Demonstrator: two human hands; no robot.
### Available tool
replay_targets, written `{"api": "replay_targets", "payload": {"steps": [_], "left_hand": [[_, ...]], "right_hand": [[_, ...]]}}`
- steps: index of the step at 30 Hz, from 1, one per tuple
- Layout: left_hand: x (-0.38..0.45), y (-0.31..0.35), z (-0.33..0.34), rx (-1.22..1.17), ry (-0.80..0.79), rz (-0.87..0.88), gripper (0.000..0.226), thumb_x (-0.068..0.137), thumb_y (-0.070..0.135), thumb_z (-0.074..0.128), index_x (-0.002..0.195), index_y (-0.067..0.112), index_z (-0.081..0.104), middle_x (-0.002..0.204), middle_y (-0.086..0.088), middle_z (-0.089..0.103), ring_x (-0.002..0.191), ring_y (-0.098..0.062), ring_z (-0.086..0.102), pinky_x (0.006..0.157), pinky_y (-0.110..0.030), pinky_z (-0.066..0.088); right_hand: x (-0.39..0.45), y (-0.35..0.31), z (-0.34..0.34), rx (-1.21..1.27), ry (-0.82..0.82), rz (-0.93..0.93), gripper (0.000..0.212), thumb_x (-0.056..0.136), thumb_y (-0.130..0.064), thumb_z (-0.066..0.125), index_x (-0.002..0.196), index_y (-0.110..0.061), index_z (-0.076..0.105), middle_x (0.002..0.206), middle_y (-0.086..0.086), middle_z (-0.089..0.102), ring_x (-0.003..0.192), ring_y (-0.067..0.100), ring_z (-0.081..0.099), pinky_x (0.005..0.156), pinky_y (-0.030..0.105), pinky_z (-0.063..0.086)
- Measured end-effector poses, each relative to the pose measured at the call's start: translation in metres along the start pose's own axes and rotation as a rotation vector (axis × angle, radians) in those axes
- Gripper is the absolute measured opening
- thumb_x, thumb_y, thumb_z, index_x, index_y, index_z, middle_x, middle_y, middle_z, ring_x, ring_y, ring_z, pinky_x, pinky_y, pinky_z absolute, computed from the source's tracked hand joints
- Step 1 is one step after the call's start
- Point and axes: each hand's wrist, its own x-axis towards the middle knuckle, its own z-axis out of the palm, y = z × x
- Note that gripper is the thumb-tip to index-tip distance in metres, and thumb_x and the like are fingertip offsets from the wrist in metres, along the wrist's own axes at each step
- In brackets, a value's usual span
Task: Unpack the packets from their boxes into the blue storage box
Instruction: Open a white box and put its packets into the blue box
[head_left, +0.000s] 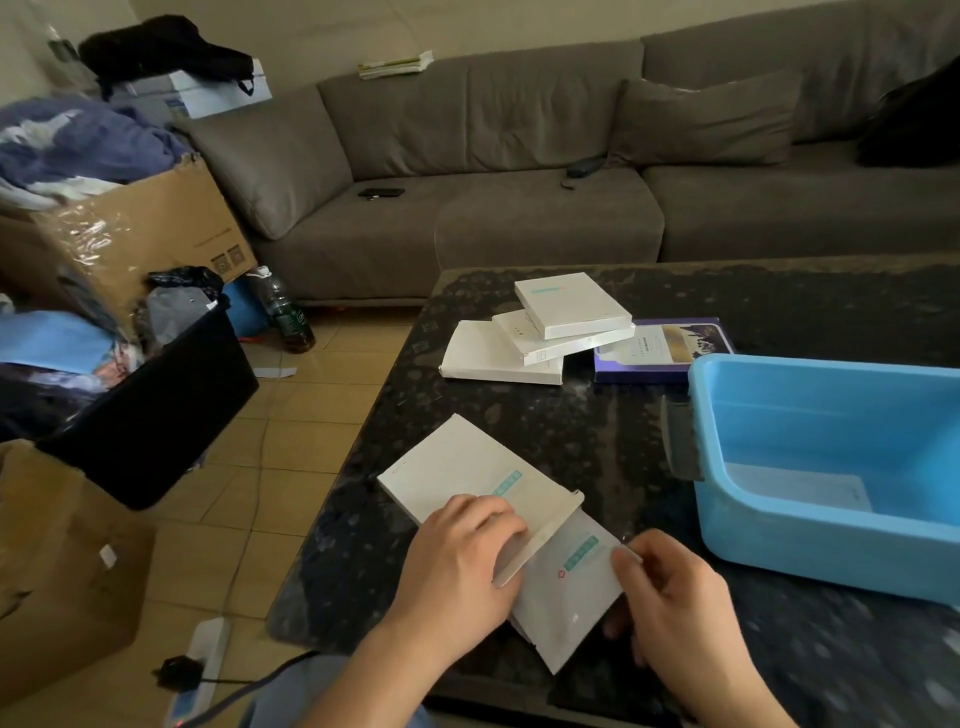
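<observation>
Two hands work at the table: the left hand (460, 551) and the right hand (670, 597). One white box (457, 467) lies under the left fingers, and a stack of white packets (566, 597), number unclear, sits between both sets of fingertips. Beyond the fingers lie three white boxes (545, 332) and one purple box (660, 348). One blue bin (831, 540) right of the fingers holds one packet (795, 486).

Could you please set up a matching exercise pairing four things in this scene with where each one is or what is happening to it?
Things:
1. white box
2. white packets
3. blue storage box
4. purple box

States:
A. pinched by the right hand, partly slid out
B. behind the blue one, beside the stack of white boxes
C. held down by the left hand
D. open on the table's right side, one packet inside

Pairs: 1-C, 2-A, 3-D, 4-B
</observation>
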Motion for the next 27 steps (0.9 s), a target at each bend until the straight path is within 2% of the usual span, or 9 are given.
{"api": "replay_targets", "payload": {"steps": [3, 5, 9, 11, 13, 16, 18, 22, 27], "left_hand": [[-0.001, 0.001, 0.002, 0.004, -0.008, -0.006, 0.024, 0.084, 0.034, 0.072, 0.105, 0.025, 0.067, 0.111, 0.013, 0.062, 0.105, -0.007, 0.055, 0.087, -0.027, 0.054], [-0.001, 0.002, -0.003, -0.005, -0.041, -0.019, 0.028, 0.084, 0.036, 0.069, 0.110, 0.026, 0.066, 0.115, 0.015, 0.059, 0.109, -0.005, 0.051, 0.091, -0.031, 0.053], [0.012, 0.022, -0.032, -0.072, -0.268, -0.019, 0.070, 0.079, 0.063, 0.060, 0.141, 0.038, 0.041, 0.143, 0.026, 0.033, 0.135, 0.003, 0.024, 0.116, -0.032, 0.030], [0.033, 0.053, -0.055, -0.168, -0.362, 0.094, 0.082, 0.080, 0.067, 0.062, 0.149, 0.041, 0.027, 0.153, 0.030, 0.019, 0.143, 0.009, 0.006, 0.121, -0.026, 0.014], [0.059, 0.086, -0.074, -0.303, -0.475, 0.179, 0.074, 0.080, 0.059, 0.069, 0.145, 0.041, 0.038, 0.149, 0.029, 0.034, 0.140, 0.012, 0.019, 0.117, -0.020, 0.019], [0.091, 0.116, -0.085, -0.720, -0.714, 0.100, 0.024, 0.085, 0.027, 0.076, 0.108, 0.025, 0.071, 0.104, 0.010, 0.072, 0.099, -0.005, 0.067, 0.087, -0.023, 0.054], [0.104, 0.124, -0.083, -0.991, -0.665, 0.007, 0.008, 0.085, 0.021, 0.072, 0.093, 0.020, 0.073, 0.092, 0.004, 0.075, 0.087, -0.013, 0.071, 0.075, -0.024, 0.057], [0.117, 0.143, -0.065, -1.380, -0.291, -0.285, 0.031, 0.077, 0.031, 0.067, 0.104, 0.016, 0.072, 0.105, 0.000, 0.076, 0.099, -0.017, 0.071, 0.085, -0.030, 0.056], [0.122, 0.172, -0.051, -1.526, -0.213, -0.333, 0.039, 0.077, 0.029, 0.071, 0.115, 0.017, 0.069, 0.114, -0.001, 0.073, 0.109, -0.018, 0.068, 0.096, -0.043, 0.052]], "right_hand": [[-0.007, 0.007, -0.005, 0.216, 0.011, 0.089, 0.022, 0.097, -0.018, 0.055, 0.082, -0.004, 0.060, 0.079, 0.006, 0.073, 0.062, 0.019, 0.072, 0.056, 0.041, 0.061], [-0.013, 0.008, -0.010, 0.282, -0.008, 0.106, 0.022, 0.097, -0.014, 0.055, 0.080, 0.000, 0.058, 0.076, 0.006, 0.075, 0.069, 0.017, 0.073, 0.058, 0.041, 0.061], [-0.029, 0.007, -0.037, 0.181, -0.051, -0.033, 0.023, 0.092, -0.007, 0.060, 0.070, -0.004, 0.058, 0.058, -0.002, 0.069, 0.050, 0.002, 0.061, 0.050, 0.012, 0.048], [-0.035, -0.003, -0.058, 0.076, -0.044, -0.195, 0.031, 0.088, -0.007, 0.065, 0.060, -0.016, 0.057, 0.050, 0.000, 0.060, 0.042, 0.000, 0.047, 0.045, 0.011, 0.038], [-0.040, -0.020, -0.082, 0.019, -0.054, -0.383, 0.031, 0.086, -0.018, 0.068, 0.058, -0.022, 0.055, 0.049, 0.001, 0.052, 0.046, 0.001, 0.040, 0.046, 0.019, 0.034], [-0.041, -0.040, -0.120, 0.108, -0.060, -0.525, 0.035, 0.076, -0.052, 0.062, 0.064, -0.020, 0.058, 0.053, 0.002, 0.050, 0.052, 0.005, 0.042, 0.046, 0.027, 0.034], [-0.037, -0.043, -0.141, 0.389, -0.075, -0.504, 0.054, 0.072, -0.067, 0.064, 0.072, -0.013, 0.065, 0.062, 0.005, 0.062, 0.057, 0.013, 0.053, 0.049, 0.022, 0.040], [-0.033, -0.033, -0.159, 0.620, -0.111, -0.425, 0.071, 0.047, -0.078, 0.077, 0.092, -0.023, 0.077, 0.092, 0.014, 0.075, 0.081, 0.027, 0.072, 0.060, 0.034, 0.056], [-0.027, -0.030, -0.160, 0.394, 0.091, -0.411, 0.037, 0.074, -0.048, 0.076, 0.096, -0.018, 0.075, 0.091, 0.002, 0.077, 0.089, 0.021, 0.074, 0.071, 0.026, 0.059]]}}
